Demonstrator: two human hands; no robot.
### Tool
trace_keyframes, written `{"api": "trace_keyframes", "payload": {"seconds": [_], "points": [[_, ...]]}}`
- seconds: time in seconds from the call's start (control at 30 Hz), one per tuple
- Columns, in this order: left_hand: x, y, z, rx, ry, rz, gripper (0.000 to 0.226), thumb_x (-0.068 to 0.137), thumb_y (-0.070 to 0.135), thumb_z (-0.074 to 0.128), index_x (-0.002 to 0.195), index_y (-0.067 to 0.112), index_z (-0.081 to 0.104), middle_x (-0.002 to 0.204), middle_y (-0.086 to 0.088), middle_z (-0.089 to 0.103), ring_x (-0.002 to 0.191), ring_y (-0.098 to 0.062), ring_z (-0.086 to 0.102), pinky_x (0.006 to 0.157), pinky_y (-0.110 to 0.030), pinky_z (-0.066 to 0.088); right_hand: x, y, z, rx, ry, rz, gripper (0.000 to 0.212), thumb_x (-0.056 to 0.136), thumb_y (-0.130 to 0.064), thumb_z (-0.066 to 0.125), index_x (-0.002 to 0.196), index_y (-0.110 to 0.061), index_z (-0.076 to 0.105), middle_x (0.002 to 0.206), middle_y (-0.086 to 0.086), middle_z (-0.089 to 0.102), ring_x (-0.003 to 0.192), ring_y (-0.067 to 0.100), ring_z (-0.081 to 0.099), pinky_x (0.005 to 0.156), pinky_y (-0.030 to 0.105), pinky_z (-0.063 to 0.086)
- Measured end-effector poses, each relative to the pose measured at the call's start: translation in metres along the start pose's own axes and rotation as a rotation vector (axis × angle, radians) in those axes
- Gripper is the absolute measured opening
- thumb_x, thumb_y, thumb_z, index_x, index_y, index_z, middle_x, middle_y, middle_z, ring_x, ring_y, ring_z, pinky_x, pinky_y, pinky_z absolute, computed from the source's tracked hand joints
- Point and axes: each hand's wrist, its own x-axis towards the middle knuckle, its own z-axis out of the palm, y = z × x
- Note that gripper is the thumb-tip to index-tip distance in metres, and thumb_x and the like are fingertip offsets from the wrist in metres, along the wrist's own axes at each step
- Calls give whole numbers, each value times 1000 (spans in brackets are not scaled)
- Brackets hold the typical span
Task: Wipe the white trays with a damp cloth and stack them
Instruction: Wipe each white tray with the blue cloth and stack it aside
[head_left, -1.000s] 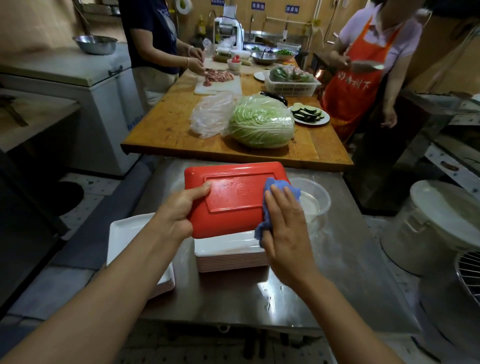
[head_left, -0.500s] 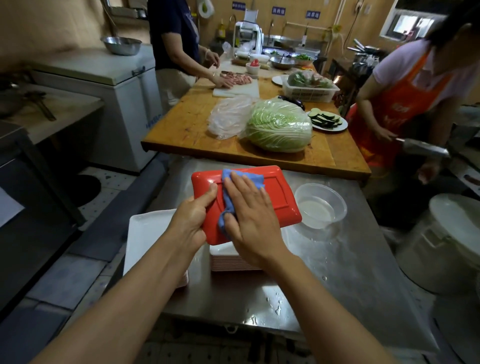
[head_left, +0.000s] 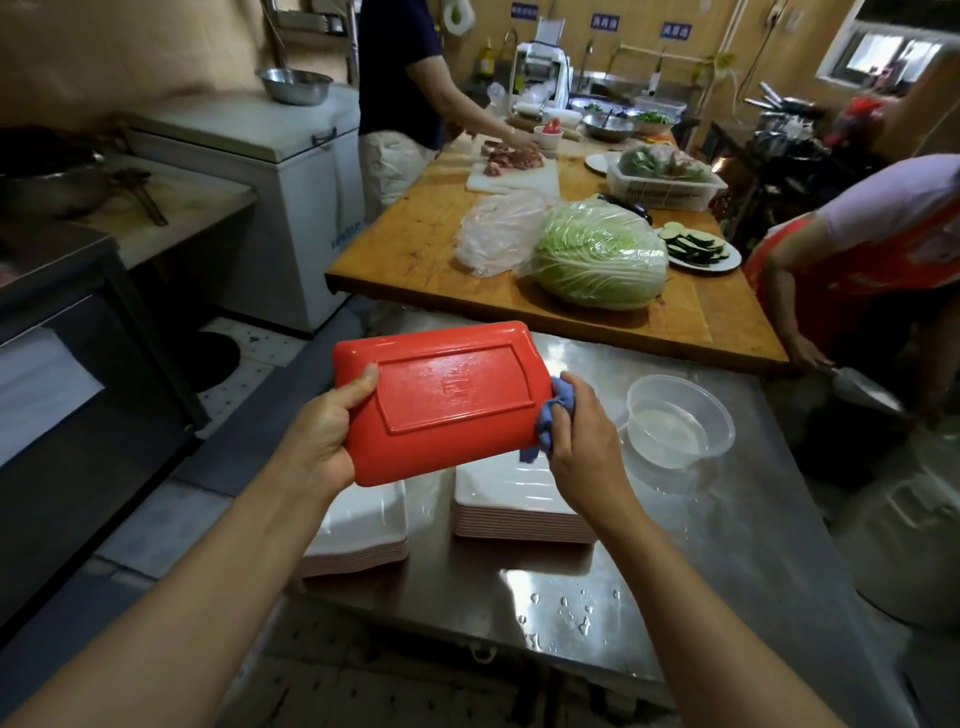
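A tray (head_left: 441, 400) is held above the steel table (head_left: 727, 545), its wet red underside facing me. My left hand (head_left: 322, 436) grips its left edge, thumb on the red face. My right hand (head_left: 582, 447) is shut on a bunched blue cloth (head_left: 553, 421) pressed against the tray's right edge. Below it sit two stacks of white trays with pinkish edges: one (head_left: 519, 506) under my right hand, another (head_left: 363, 530) to its left, partly hidden by my left forearm.
A clear plastic bowl of water (head_left: 680, 421) stands right of the stacks. Water drops (head_left: 571, 613) dot the table front. Behind is a wooden table (head_left: 415, 244) with a wrapped cabbage (head_left: 597, 254). One person stands at its far left, another in an orange apron (head_left: 857, 260) bends at the right.
My right hand slid the cloth from the tray's left-middle to its right edge and bunched it there. The tray is lifted higher and tilted more toward me.
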Motion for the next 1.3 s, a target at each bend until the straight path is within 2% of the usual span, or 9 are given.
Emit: {"api": "trace_keyframes", "payload": {"seconds": [0.1, 0.33, 0.47, 0.57, 0.67, 0.8, 0.97, 1.1, 1.3], "points": [[-4, 7, -15, -1, 5, 47, 29, 80, 28, 65, 105, 15, 62, 94, -11, 74, 82, -28, 72, 59, -42, 55, -1, -2, 12, 55, 1, 38, 18, 99, -8, 35, 105, -21, 46, 76, -12, 55, 70, -13, 58, 57, 1, 39], [-15, 31, -49, 88, 53, 278, 24, 75, 23, 69, 97, 15, 64, 83, -8, 74, 74, -20, 72, 59, -35, 57, -2, -16, 40, 229, 25, 92, 20, 92, 1, 45, 91, -19, 45, 61, -11, 57, 51, -7, 57, 43, 3, 37], [-10, 33, -62, 757, 172, 749, 12, 81, 14, 71, 74, 19, 63, 65, 10, 61, 52, 1, 59, 52, -6, 44, 2, -18, 51, 185, -41, 157, 15, 91, -10, 50, 99, -23, 50, 89, -11, 60, 75, -2, 60, 61, 11, 43], [-5, 18, -73, 1315, 146, 951, 15, 81, 25, 73, 77, 12, 67, 66, 7, 53, 58, -9, 52, 53, -17, 38, 1, -19, 56, 188, -83, 191, 17, 93, -11, 48, 97, -27, 51, 88, -8, 61, 80, 6, 60, 67, 22, 45], [-3, -5, -81, 1648, 79, 922, 15, 83, 22, 69, 92, 11, 73, 88, -6, 65, 82, -26, 62, 65, -34, 48, -5, -21, 57, 191, -100, 197, 20, 93, -11, 48, 94, -31, 51, 89, -4, 63, 78, 5, 62, 64, 19, 47], [-8, -34, -81, 1882, -27, 930, 18, 55, 5, 84, 67, 11, 71, 65, -5, 59, 60, -26, 61, 37, -27, 40, -13, -23, 55, 252, -115, 212, 20, 95, -10, 47, 92, -29, 52, 83, -4, 65, 60, -2, 63, 42, 16, 47], [-8, -66, -81, 2051, 8, 940, 28, 40, -4, 79, 51, 11, 59, 55, -4, 52, 48, -22, 54, 33, -20, 29, -18, -19, 53, 218, -122, 229, 16, 94, -12, 50, 98, -26, 54, 93, -2, 66, 82, 7, 65, 70, 20, 52], [-6, -90, -81, 2102, 34, 996, 13, 53, -1, 58, 51, 12, 56, 54, -5, 50, 46, -21, 51, 30, -21, 30, -24, -14, 51, 235, -116, 246, 18, 92, -10, 51, 98, -25, 57, 91, -8, 66, 83, 4, 64, 70, 15, 49], [7, -106, -87, 2119, -20, 801, 42, 25, -1, 87, 52, 12, 57, 55, -4, 51, 43, -20, 50, 33, -17, 28, -28, -6, 48, 208, -121, 251, 14, 92, -12, 53, 100, -24, 56, 92, -7, 65, 83, 3, 63, 64, 8, 47]]}}
